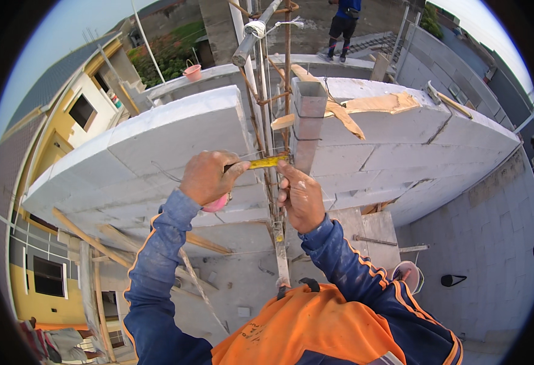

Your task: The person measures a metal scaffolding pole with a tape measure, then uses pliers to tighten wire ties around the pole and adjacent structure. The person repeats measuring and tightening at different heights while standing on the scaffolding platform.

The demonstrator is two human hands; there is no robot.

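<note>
A yellow tape measure [268,162] is stretched level across the gap between two block walls. Its left part is in my left hand [209,176], with fingers curled round it. Below that palm a pink rounded thing [216,204] shows; whether it is the tape's case I cannot tell. My right hand [302,198] pinches the tape's other end beside a metal channel [309,125], which stands upright against the right wall. Behind the tape, rusty rebar [287,73] rises through the gap.
White block walls stand left [176,121] and right [364,155]. Wood pieces [382,103] and a hammer [446,100] lie on the right wall's top. A grey pipe [256,33] juts overhead. Timber props [90,234] lean below left; a bucket [405,274] sits below right. Another person [343,24] stands beyond.
</note>
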